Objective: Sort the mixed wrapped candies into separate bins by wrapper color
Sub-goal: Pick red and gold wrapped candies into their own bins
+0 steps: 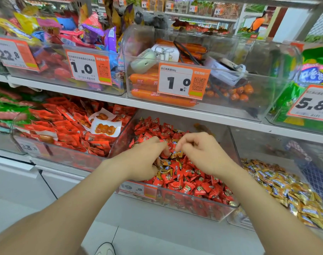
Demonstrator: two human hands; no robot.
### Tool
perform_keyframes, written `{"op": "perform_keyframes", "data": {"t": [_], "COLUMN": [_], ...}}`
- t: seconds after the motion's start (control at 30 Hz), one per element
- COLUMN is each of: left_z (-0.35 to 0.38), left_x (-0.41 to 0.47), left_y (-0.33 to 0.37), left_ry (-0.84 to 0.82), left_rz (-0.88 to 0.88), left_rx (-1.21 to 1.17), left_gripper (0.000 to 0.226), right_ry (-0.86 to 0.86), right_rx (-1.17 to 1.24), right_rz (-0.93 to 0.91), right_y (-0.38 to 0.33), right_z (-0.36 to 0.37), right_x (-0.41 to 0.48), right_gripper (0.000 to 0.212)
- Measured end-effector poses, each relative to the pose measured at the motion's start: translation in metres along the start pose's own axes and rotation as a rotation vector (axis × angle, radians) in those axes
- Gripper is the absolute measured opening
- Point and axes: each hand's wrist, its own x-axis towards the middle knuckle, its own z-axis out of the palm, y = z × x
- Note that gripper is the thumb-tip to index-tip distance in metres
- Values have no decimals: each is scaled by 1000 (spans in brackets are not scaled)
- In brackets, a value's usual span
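A clear plastic bin [175, 201] on the lower shelf holds many red-wrapped candies [186, 186] with a few gold-wrapped candies [165, 162] mixed in near the middle. Both my hands reach into it. My right hand [203, 151] pinches a gold-wrapped candy [177, 154] between thumb and fingers. My left hand [146, 159] is curled over the pile beside it, fingertips down among the candies; what it holds, if anything, is hidden. To the right, another clear bin [249, 222] is filled with gold-wrapped candies [282, 186].
To the left sits a bin of red snack packets [65, 131]. The upper shelf carries bins of sausages [157, 96], mixed snack packs [94, 34] and green packs [311, 70], with orange price tags [182, 80] on the fronts. A white shelf edge [193, 113] overhangs the candy bin.
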Motion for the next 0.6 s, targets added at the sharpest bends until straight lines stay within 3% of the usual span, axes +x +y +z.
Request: {"op": "perform_keyframes", "data": {"t": [0.17,0.33,0.47,0.6], "left_z": [1,11,15,10], "left_x": [6,13,13,12], "left_y": [5,9,12,11], "left_ry": [-75,-99,-84,-60], "left_rz": [59,4,25,30], "left_rx": [-2,96,172,143], "left_gripper": [72,82,73,47], "right_ry": [-84,-135,-200,-155], "right_rx": [-525,-752,-810,-861], "right_rz": [-75,-47,-51,-99], "right_y": [3,2,7,5], "right_z": [11,17,20,27], "right_x": [-3,2,4,3], "right_gripper": [19,39,26,28]}}
